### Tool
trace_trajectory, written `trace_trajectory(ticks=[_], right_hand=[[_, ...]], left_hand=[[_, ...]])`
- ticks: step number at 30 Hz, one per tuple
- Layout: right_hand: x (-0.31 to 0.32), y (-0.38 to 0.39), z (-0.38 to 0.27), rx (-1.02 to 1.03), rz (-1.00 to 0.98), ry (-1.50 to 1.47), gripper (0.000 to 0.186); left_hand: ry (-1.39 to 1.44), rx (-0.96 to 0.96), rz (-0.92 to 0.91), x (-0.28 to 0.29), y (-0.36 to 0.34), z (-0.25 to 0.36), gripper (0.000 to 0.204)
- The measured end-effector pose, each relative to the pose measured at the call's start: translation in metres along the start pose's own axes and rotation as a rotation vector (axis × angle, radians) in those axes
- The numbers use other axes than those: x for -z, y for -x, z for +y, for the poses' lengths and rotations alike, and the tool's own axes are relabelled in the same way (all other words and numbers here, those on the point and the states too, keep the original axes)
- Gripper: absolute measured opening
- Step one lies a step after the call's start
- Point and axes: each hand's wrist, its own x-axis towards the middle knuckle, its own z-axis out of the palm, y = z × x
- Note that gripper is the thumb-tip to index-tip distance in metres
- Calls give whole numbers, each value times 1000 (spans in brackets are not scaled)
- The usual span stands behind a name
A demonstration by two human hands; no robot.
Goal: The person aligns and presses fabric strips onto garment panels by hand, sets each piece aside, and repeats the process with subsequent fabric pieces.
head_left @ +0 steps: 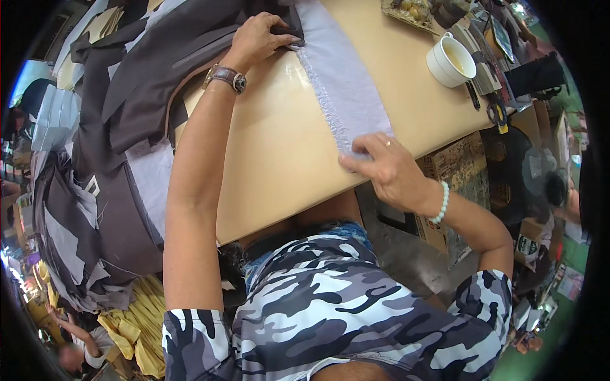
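A pale lavender fabric strip (349,76) with a frayed left edge runs down the tan table (267,152). Its lower end is pinched between the thumb and fingers of my right hand (387,168), close to the table's front edge. Farther away, my left hand (257,38) grips dark brown fabric (190,38) where it meets the upper part of the strip. Its thumb lies near the strip's left edge, and the fingertips partly sink into the dark folds. The dark fabric spreads leftward in loose layers.
At the right stand a white cup (450,61) with yellowish liquid and a tray of food (416,13). Yellow-handled scissors (497,114) lie at the table's right edge. Dark and pale cloth (95,216) hangs off the left side, above yellow fabric (136,327). Cardboard boxes (457,178) stand below right.
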Motion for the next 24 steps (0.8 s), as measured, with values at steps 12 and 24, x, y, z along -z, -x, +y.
trace_trajectory(ticks=[12, 24], right_hand=[[-6, 14, -7, 51, -8, 389, 33], [-18, 5, -6, -118, 86, 251, 52]], left_hand=[[17, -28, -43, 1, -2, 8, 41], [-31, -159, 487, 0, 33, 33, 34]])
